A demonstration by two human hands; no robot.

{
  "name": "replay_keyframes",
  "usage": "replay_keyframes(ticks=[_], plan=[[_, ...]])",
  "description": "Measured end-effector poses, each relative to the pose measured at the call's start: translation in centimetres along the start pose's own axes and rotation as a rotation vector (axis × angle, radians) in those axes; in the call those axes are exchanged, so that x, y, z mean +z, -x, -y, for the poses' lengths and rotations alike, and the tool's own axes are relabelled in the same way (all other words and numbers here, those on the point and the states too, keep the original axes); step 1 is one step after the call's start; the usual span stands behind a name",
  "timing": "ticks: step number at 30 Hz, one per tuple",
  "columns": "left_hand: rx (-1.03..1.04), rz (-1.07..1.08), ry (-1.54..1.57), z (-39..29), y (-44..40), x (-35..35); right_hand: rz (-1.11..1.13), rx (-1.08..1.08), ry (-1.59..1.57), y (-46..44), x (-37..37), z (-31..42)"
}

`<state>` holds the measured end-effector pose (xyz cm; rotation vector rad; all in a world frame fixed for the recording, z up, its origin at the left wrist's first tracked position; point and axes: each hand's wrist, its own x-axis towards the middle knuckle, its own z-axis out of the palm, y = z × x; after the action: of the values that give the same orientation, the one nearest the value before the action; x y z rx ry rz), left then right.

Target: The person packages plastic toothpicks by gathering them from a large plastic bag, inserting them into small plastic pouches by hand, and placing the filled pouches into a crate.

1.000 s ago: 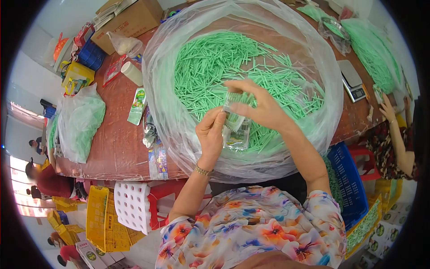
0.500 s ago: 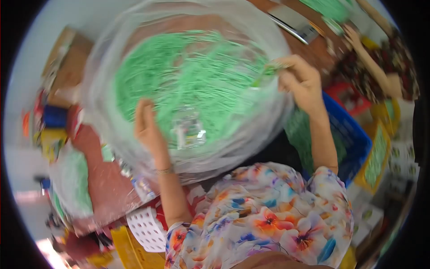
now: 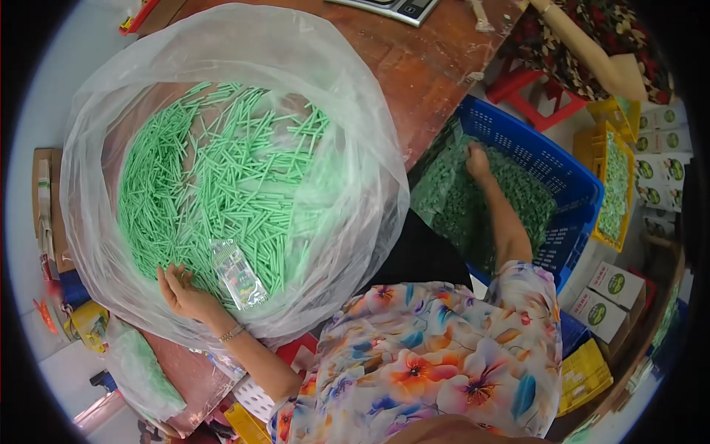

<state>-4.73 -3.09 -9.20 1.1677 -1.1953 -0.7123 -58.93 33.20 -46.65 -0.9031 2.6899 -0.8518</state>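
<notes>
A large clear plastic bag (image 3: 222, 44) lies with its mouth rolled wide, holding a heap of thin green sticks (image 3: 244, 177). On the sticks near the bag's front side rests a small shiny printed packet (image 3: 238, 275). My left hand (image 3: 186, 297) is at the near left of the heap, fingers apart, beside the packet and holding nothing visible. Over to the right, my right hand (image 3: 477, 157) reaches into a blue plastic basket (image 3: 584, 200) filled with small green packets (image 3: 510, 185). Its fingers are curled; what they hold, if anything, is hidden.
The reddish table (image 3: 414, 66) carries a scale (image 3: 407, 7) at the back. Another bag of green sticks (image 3: 144, 370) lies at the left. A red stool (image 3: 532, 96), a yellow crate (image 3: 614, 192) and white boxes (image 3: 614, 296) stand right, near a person's arm (image 3: 584, 41).
My right hand has gone from above the bag's right rim, where it held a small green packet, down into the blue basket. My left hand stays by the sticks. The view has shifted right.
</notes>
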Motion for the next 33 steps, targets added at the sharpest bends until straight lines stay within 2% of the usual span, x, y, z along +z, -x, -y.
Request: replay_keyframes(ticks=[1, 2, 3, 5, 7, 8, 9, 10, 12, 14, 16, 17, 18, 19, 20, 21, 23, 24, 25, 27, 28, 30, 31, 33], plan=[[0.01, -0.006, -0.014, 0.0, 0.0, 0.2, -0.097, 0.011, 0.047, -0.8, 0.8, 0.1], [-0.004, -0.012, -0.038, -0.2, 0.1, 0.3, -0.033, 0.181, -0.027, -1.5, 1.2, 0.2], [-0.017, -0.024, -0.063, -0.4, 0.3, 0.4, -0.016, 0.168, -0.042, -1.9, 3.1, -0.8], [-0.033, -0.015, -0.036, 0.3, 0.2, 0.3, -0.524, -0.081, 0.127, -3.1, 7.8, -6.0], [-0.044, -0.014, -0.014, 0.8, 0.1, -0.2, -0.194, 0.476, 0.004, -4.8, 10.2, -9.0], [-0.024, 0.006, -0.002, 0.9, 0.2, -0.2, -0.305, 0.39, 0.037, -5.6, 12.8, -13.3], [-0.019, -0.012, 0.009, 1.2, 0.2, -0.2, -0.055, 0.621, -0.535, -5.8, 10.5, -12.7], [0.0, 0.002, -0.008, 0.3, 0.6, 0.4, -0.013, 0.577, -0.543, -6.5, 10.0, -13.3], [-0.008, -0.008, -0.034, 0.0, 1.0, 0.8, -0.234, 0.411, -0.145, -7.5, 8.2, -12.5], [0.013, 0.067, -0.081, -1.1, 1.3, 1.1, -0.396, 0.331, -0.208, -7.0, 2.6, -6.7], [0.291, 0.204, -0.31, 0.0, 0.3, 0.4, -0.549, 0.223, -0.368, -7.5, -4.2, -0.5], [0.31, 0.267, -0.395, -1.8, 0.4, 0.8, -0.628, 0.158, -0.491, -7.1, -8.0, 4.0], [0.297, 0.247, -0.383, -1.4, 0.0, 1.0, -0.627, 0.131, -0.484, -3.8, -12.4, 12.6], [0.416, 0.292, -0.414, -0.7, -0.6, 1.2, -0.812, 0.016, -0.643, -4.0, -16.2, 21.1], [0.537, 0.338, -0.443, -0.3, -0.9, 1.5, -0.824, -0.135, -0.671, -3.0, -18.6, 26.0], [0.541, 0.342, -0.397, -0.5, -0.8, 1.9, -0.835, -0.285, -0.694, -2.2, -20.3, 30.2], [0.493, 0.343, -0.343, 0.0, -0.2, 2.1, -0.687, -0.555, -0.728, -0.1, -21.6, 39.1], [0.447, 0.356, -0.31, 0.2, 0.2, 2.1, -0.526, -0.616, -0.678, 0.6, -21.6, 42.6], [0.398, 0.374, -0.268, 0.3, 0.7, 2.1, -0.393, -0.79, -0.43, 1.0, -21.4, 45.7], [0.403, 0.444, -0.241, -0.1, 1.2, 2.0, 0.176, -0.952, -0.383, 1.5, -19.0, 51.5], [0.505, 0.431, -0.274, 0.3, 1.3, 2.1, 0.193, -1.162, -0.141, 1.3, -17.0, 53.6], [0.533, 0.444, -0.305, 0.4, 1.2, 2.4, 0.294, -1.333, -0.033, 0.6, -12.8, 56.5], [0.559, 0.438, -0.307, 0.5, 1.2, 2.5, 0.289, -1.34, -0.027, 0.2, -11.8, 57.7], [0.565, 0.454, -0.319, 0.5, 1.1, 2.4, 0.444, -1.276, 0.256, -0.3, -10.4, 59.5]])
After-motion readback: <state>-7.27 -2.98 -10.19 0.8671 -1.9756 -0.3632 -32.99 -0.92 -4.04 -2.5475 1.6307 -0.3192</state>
